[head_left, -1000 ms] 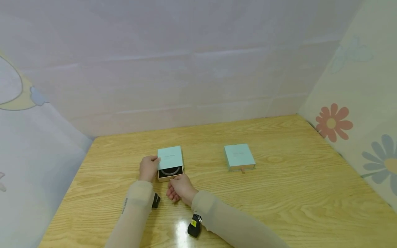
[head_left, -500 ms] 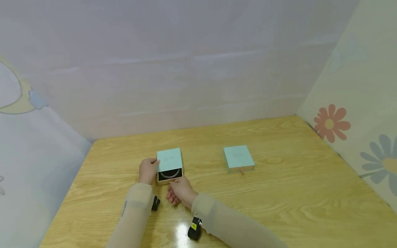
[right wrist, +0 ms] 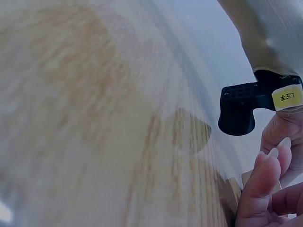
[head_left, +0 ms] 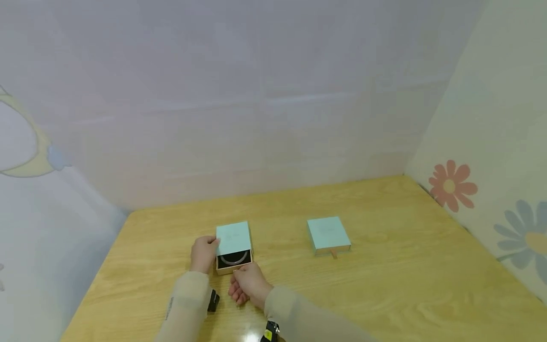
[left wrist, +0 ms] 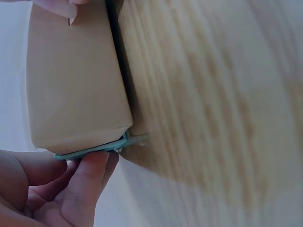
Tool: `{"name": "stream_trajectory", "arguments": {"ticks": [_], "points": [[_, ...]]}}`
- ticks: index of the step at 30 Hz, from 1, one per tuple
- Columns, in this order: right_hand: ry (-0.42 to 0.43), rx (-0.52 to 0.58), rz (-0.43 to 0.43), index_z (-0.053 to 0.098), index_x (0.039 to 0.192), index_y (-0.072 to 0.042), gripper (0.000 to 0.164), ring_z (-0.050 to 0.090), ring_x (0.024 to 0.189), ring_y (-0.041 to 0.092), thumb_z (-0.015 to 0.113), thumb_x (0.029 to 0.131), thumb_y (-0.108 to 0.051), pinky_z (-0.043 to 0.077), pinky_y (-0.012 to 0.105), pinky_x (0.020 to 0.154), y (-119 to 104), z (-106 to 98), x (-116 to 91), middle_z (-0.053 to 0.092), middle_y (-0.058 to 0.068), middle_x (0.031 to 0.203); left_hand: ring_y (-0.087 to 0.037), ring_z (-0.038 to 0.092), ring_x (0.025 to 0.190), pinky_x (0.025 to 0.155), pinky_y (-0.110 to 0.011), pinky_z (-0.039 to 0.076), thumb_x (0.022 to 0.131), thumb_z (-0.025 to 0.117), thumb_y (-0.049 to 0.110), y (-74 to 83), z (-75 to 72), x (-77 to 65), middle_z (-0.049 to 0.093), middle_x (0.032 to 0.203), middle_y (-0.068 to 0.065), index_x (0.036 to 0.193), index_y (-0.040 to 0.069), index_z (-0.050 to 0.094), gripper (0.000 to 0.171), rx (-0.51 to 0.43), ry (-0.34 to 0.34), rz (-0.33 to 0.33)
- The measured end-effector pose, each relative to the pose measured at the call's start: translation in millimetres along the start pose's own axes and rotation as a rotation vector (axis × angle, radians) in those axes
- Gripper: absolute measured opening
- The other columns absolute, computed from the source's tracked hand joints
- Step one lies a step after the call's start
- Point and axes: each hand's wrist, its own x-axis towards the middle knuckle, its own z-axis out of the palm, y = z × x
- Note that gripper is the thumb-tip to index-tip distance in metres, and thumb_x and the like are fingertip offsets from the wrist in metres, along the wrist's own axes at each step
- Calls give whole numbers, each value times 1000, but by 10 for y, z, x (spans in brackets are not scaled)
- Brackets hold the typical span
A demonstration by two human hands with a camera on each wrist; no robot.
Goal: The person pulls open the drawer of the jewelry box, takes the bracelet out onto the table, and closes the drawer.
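A pale teal gift box [head_left: 233, 238] lies on the wooden table, its beige drawer [head_left: 225, 271] partly pulled out toward me. Inside the drawer, a ring-shaped bangle [head_left: 234, 264] shows against black lining; the lid covers its far part. My left hand [head_left: 202, 254] grips the outer cover at its left side, and in the left wrist view its fingers [left wrist: 87, 177] touch the teal edge. At the drawer front, my right hand [head_left: 251, 283] pinches at the pull tab with curled fingers. The tab itself is hidden by the fingertips.
A second teal box [head_left: 328, 233], closed, with an orange ribbon tab [head_left: 334, 254], lies to the right on the table [head_left: 384, 275]. Behind stands a pale cloth backdrop [head_left: 256, 118], with flower prints on the right side. Black wrist cameras [right wrist: 239, 106] are strapped to both wrists.
The head view has tilted up, so table, boxes and hands appear lower in it. Both hands keep their places on the box, and the drawer stays about equally far out.
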Motion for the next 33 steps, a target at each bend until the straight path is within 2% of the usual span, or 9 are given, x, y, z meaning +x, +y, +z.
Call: {"name": "stream_trajectory", "arguments": {"ticks": [4,13,33], "points": [[-7,8,10,58,75,1,29,45,38,7,42,100,-3,40,18,35,45,-10,-23,53,3,51,-44,54,114,91,-50,48,101,48,6,-38,30,-21,55,126,-34,123,-18,56,34,-1,4,0],[-14,8,-18,59,77,4,28,46,38,8,43,99,-3,40,19,34,27,-23,-19,54,4,51,-37,57,101,80,-44,50,101,48,7,34,16,-38,56,124,-33,124,-16,56,34,3,16,-10],[-21,7,-18,60,79,6,27,46,38,8,43,98,-2,40,19,34,5,-34,-19,54,5,52,-38,57,106,84,-45,50,101,47,8,42,-1,-27,55,126,-32,126,-15,55,34,-5,6,-24]]}}
